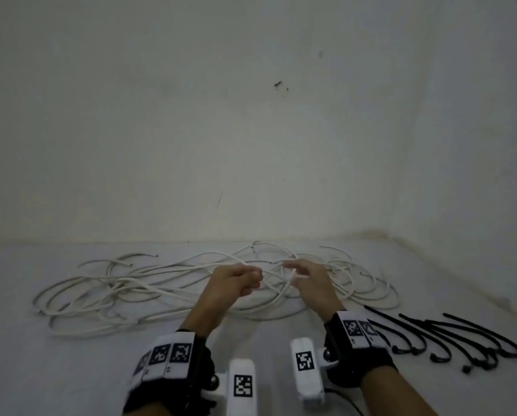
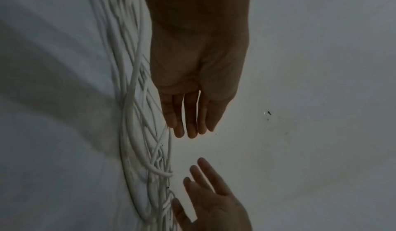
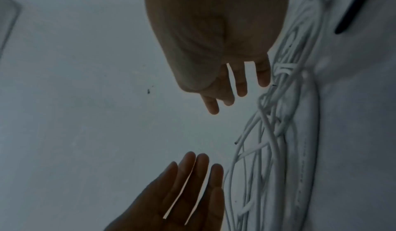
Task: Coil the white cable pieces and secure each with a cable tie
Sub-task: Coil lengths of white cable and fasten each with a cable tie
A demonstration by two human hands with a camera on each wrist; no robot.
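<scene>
From the head view, both forearms reach forward over a pale surface [image 1: 71,370] that meets a plain wall [image 1: 251,115]. The left hand [image 1: 236,280] hangs above the middle of a loose tangle of white cable pieces [image 1: 101,292], its fingers curled inward; here I cannot tell whether it pinches a strand. The right hand [image 1: 309,279] is just beside it, palm tilted down, fingers relaxed and spread over the same tangle. The cables sprawl in long flat loops across the surface from left to right; too many strands overlap to count them. To the right of the right wrist lie the black cable ties [image 1: 449,340], about six, each hooked at its near end, well apart from both hands. Each wrist wears a black strap with a white camera block.

In the left wrist view, the left hand [image 2: 193,82] shows its palm, four fingers straight and close together, holding nothing, fingertips just beside the cable strands [image 2: 137,116]. The right hand [image 2: 212,199] faces it from below, fingers loosely spread, empty.

In the right wrist view, the right hand [image 3: 218,56] has its fingers extended and slightly parted, gripping nothing, near the cable bundle [image 3: 278,133]. The left hand [image 3: 184,197] lies opposite, flat and released. One black tie [image 3: 353,9] shows at the top right.
</scene>
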